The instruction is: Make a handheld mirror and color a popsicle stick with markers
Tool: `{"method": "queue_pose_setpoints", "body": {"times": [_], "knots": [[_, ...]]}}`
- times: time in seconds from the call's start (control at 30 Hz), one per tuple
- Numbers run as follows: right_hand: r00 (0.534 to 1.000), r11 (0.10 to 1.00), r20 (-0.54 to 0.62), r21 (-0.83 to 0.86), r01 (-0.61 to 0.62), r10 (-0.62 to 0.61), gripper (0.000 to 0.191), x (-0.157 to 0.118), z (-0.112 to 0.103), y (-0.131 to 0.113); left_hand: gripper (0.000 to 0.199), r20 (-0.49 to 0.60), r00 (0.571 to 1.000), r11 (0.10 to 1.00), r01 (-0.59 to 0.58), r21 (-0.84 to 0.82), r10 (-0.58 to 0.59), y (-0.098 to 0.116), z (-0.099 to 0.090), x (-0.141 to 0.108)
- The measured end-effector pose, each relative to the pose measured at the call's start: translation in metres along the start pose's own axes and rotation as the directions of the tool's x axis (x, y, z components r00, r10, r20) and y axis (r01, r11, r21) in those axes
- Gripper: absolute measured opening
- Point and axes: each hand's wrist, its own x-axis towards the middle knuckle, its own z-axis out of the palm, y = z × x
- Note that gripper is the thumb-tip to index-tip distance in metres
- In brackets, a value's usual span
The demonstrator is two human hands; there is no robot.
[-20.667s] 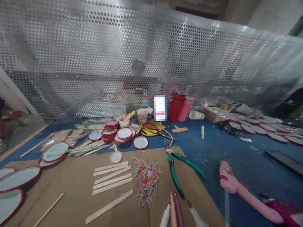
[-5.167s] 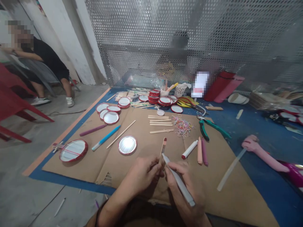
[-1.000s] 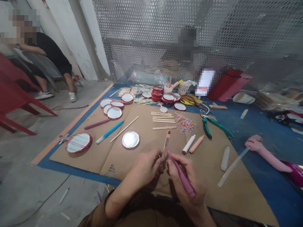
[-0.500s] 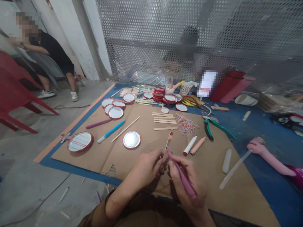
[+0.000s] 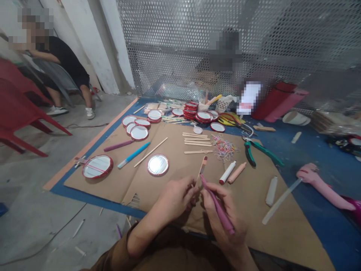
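My left hand pinches the lower end of a wooden stick, whose upper part carries dark red, pinkish and purplish bands. A purple marker is held in my right hand, its tip touching or very near the stick's face. Beyond my left hand a round mirror with a red rim lies on the cardboard. Right of the stick lie a white marker and a peach marker. Several plain sticks lie beside a heap of coloured rubber bands.
Green-handled pliers and a pink glue gun are at the right. A blue marker, a banded mirror and red-rimmed mirrors lie left. A phone leans against the mesh. A person sits at far left.
The whole view has shifted slightly. The marker tip remains by the stick, and both hands keep nearly the same pose and hold.
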Motion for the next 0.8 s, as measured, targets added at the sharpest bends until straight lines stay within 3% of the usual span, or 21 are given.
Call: {"method": "queue_pose_setpoints", "body": {"times": [0.43, 0.63, 0.8], "knots": [[1.0, 1.0, -0.024, 0.006, -0.019, 0.019, 0.015, 0.0005, -0.0023, -0.005, 0.019, 0.027, 0.999, 0.999, 0.041, -0.02, -0.041, -0.0003, 0.001, 0.0002], [1.0, 1.0, 0.017, -0.017, -0.023, 0.024, 0.018, 0.0021, -0.0022, -0.004, 0.017, -0.01, 1.0, 0.999, -0.02, 0.039, 0.02, 0.0002, 0.0003, -0.0007], [0.999, 1.0, 0.034, -0.003, -0.009, 0.009, 0.015, 0.0011, -0.0001, -0.0005, 0.018, 0.002, 1.0, 0.999, -0.027, -0.021, 0.027, 0.0031, -0.0015, -0.0011]]}}
